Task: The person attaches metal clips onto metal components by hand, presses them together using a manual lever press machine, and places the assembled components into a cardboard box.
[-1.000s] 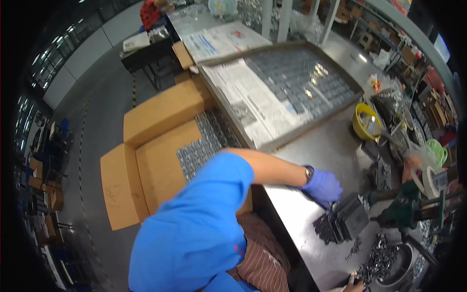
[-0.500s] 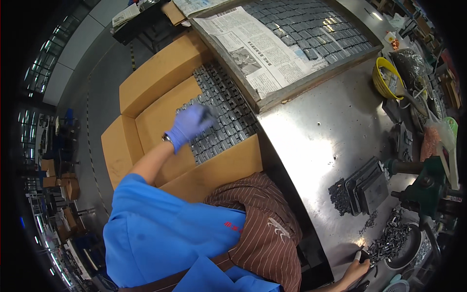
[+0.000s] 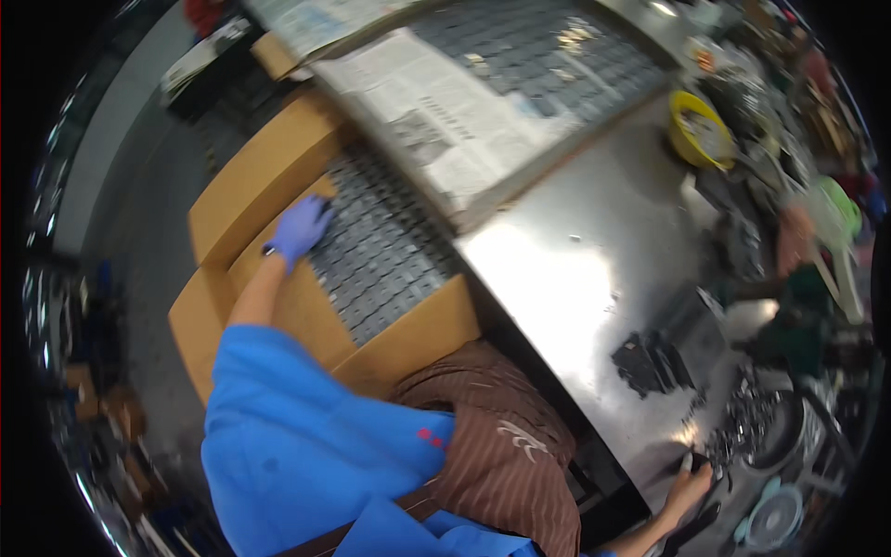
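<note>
My left hand (image 3: 300, 228), in a purple glove, reaches into an open cardboard box (image 3: 251, 200). Its fingers close on a small dark part (image 3: 325, 199), blurred and partly hidden, at the left edge of the packed rows. Those rows of small grey metal parts (image 3: 385, 246) cover the right side of the box floor; bare cardboard shows to their left. Down at the lower right, my bare right hand (image 3: 687, 490), a white wrap on one finger, pinches a small black piece (image 3: 699, 460) beside a heap of loose dark metal parts (image 3: 742, 422).
A steel table (image 3: 548, 269) runs along the right of the box. On it are a framed tray (image 3: 566, 153) with newspaper and grey parts, a yellow basket (image 3: 698, 130), stacked black blocks (image 3: 650, 362), a green clamp-like tool (image 3: 794, 325) and a small pale-blue fan (image 3: 775, 515).
My left hand has moved left, from above the packed rows to their left edge. My right hand stays by the loose parts. The whole view has shifted and blurred.
</note>
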A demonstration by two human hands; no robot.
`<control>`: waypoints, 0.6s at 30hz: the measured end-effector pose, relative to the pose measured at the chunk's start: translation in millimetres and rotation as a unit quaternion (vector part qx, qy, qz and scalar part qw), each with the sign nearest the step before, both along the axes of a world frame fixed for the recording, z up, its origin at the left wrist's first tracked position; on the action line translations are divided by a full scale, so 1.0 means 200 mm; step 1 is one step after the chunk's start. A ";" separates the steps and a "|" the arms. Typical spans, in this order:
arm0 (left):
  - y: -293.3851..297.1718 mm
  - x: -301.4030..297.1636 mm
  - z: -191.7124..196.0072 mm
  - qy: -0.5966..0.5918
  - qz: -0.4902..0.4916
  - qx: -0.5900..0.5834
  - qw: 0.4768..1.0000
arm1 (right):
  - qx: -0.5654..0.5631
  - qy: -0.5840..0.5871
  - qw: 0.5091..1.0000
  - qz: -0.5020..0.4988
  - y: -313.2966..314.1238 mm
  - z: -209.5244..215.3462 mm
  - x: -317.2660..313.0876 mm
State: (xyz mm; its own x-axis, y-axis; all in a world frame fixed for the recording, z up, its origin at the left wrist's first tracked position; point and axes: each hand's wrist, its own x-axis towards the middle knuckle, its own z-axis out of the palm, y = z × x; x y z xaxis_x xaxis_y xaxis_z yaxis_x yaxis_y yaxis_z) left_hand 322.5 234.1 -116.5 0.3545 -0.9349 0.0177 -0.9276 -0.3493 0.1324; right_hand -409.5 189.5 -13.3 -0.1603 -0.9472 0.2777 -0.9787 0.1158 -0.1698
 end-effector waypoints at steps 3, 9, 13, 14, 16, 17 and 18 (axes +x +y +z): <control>-0.01 -0.02 0.04 0.053 0.046 0.048 0.996 | 0.059 -0.038 0.997 -0.039 -0.01 0.03 0.09; 0.44 0.59 -0.42 0.108 0.197 -0.048 0.973 | 0.050 -0.040 0.998 -0.028 -0.06 0.04 0.19; 0.14 0.80 -0.55 0.140 0.116 -0.135 0.974 | 0.033 -0.065 0.995 -0.063 0.01 0.01 0.12; 0.17 0.81 -0.55 0.170 0.118 -0.128 0.970 | 0.034 -0.057 0.996 -0.063 0.00 0.01 0.12; 0.44 0.77 -0.58 0.224 0.153 -0.108 0.956 | 0.032 -0.059 0.997 -0.038 -0.03 0.00 0.11; 0.58 0.74 -0.58 0.222 0.160 -0.094 0.957 | 0.037 -0.051 0.998 -0.027 -0.06 0.00 0.11; 0.55 0.70 -0.54 0.218 0.169 -0.080 0.958 | 0.043 -0.045 0.998 -0.014 -0.07 -0.02 0.12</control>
State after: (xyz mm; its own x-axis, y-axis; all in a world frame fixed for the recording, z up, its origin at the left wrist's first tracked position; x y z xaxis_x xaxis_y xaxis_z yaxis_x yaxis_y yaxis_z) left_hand 462.0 344.3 -224.8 0.6431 -0.7629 -0.0673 -0.6094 -0.5630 0.5584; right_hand -384.6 175.2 -17.6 -0.2065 -0.9620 0.1785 -0.9564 0.1600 -0.2442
